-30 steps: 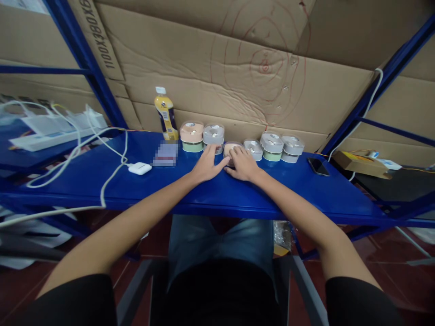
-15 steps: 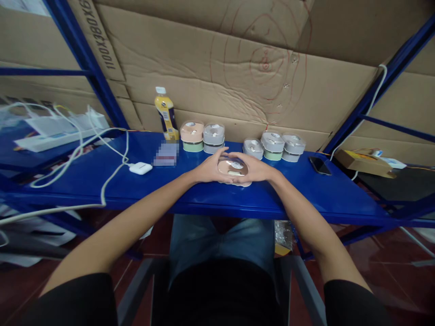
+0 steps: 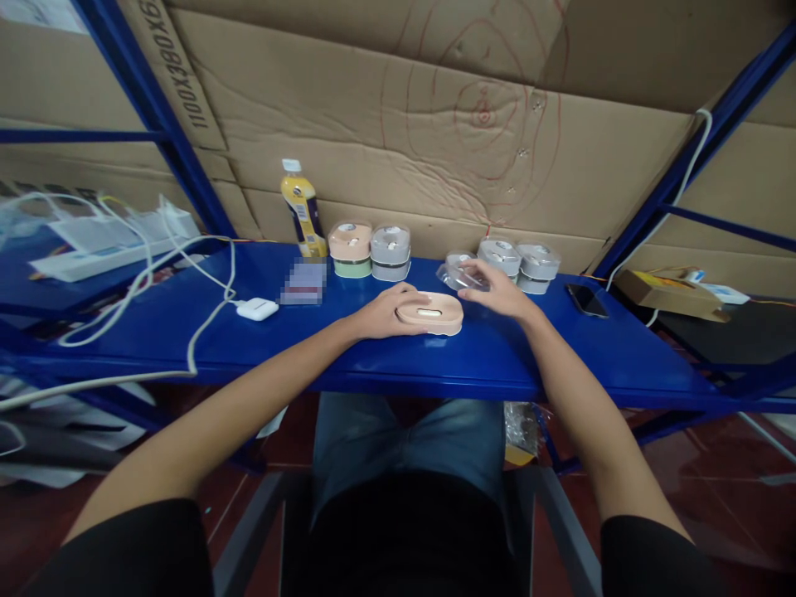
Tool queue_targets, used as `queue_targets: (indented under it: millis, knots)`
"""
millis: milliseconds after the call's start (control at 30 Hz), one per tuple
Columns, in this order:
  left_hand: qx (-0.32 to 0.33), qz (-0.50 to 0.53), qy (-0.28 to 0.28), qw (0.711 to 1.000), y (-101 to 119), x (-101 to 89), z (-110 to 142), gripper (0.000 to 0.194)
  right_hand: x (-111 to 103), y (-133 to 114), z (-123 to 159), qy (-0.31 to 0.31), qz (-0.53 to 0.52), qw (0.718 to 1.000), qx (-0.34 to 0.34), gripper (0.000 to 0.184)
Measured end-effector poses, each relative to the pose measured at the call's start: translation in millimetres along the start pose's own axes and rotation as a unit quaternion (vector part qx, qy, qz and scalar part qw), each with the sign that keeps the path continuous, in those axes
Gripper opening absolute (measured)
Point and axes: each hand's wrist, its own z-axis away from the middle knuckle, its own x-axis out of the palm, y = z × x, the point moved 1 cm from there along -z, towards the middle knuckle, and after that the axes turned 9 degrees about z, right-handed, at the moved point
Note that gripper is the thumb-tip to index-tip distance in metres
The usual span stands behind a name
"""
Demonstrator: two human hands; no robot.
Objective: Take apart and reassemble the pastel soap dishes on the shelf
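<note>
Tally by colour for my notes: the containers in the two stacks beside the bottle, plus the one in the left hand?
Peach containers: 2, one of them in the left hand
Grey containers: 2
Green container: 1
Total: 5

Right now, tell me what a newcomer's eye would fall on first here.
Probably the pale pink box at the middle of the blue table, with the left hand around its left end and the right hand holding a clear lid beyond its right end. Next, likely the red rings drawn on the cardboard behind, and the yellow bottle standing at back left.
</note>
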Motion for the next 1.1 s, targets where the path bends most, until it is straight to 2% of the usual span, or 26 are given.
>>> queue_targets:
  millis: [67, 167, 300, 500, 600, 700, 767, 867, 967, 1100]
  knots:
    - [0.015, -0.004, -0.022, 1.0, 3.2, -0.2, 0.8, 0.053, -6.4, 11.5, 3.1, 0.018, 0.016, 0.999, 0.039, 0.074]
    - [0.024, -0.001, -0.019, 1.0, 4.0, -0.9, 0.5, 0.046, -10.3, 20.1, 5.7, 0.024, 0.022, 0.996, 0.082, 0.076]
    - [0.018, -0.014, 0.023, 0.999, -2.5, -9.0, -1.0, 0.048, -15.3, 19.0, 7.8, 0.002, 0.014, 0.995, 0.101, 0.078]
    - [-0.072, -0.046, 0.101, 0.991, -22.2, -27.8, 0.7, 0.05, -23.9, 17.9, 10.6, -0.039, 0.022, 0.991, 0.125, 0.086]
    - [-0.106, -0.056, 0.109, 0.987, -30.5, -29.9, 1.3, 0.047, -22.4, 20.3, 10.4, -0.046, 0.036, 0.988, 0.14, 0.087]
    - [-0.091, -0.05, 0.097, 0.99, -30.0, -26.1, 0.5, 0.049, -20.0, 19.4, 10.1, -0.03, 0.043, 0.99, 0.132, 0.086]
    - [-0.056, -0.039, 0.081, 0.994, -23.9, -21.2, -0.1, 0.055, -19.0, 15.2, 10.2, -0.007, 0.04, 0.993, 0.112, 0.085]
    - [-0.032, -0.025, 0.063, 0.997, -12.0, -11.8, -0.6, 0.082, -16.9, 3.0, 10.1, 0.016, 0.023, 0.998, 0.055, 0.087]
    - [-0.048, -0.011, 0.061, 0.997, -4.4, -3.2, -1.7, 0.106, -9.1, -13.9, 7.5, -0.006, 0.001, 1.0, -0.014, 0.095]
    - [-0.048, 0.016, 0.057, 0.997, -2.8, 3.4, -4.4, 0.12, 11.4, -34.4, -0.4, -0.043, 0.008, 0.998, -0.049, 0.101]
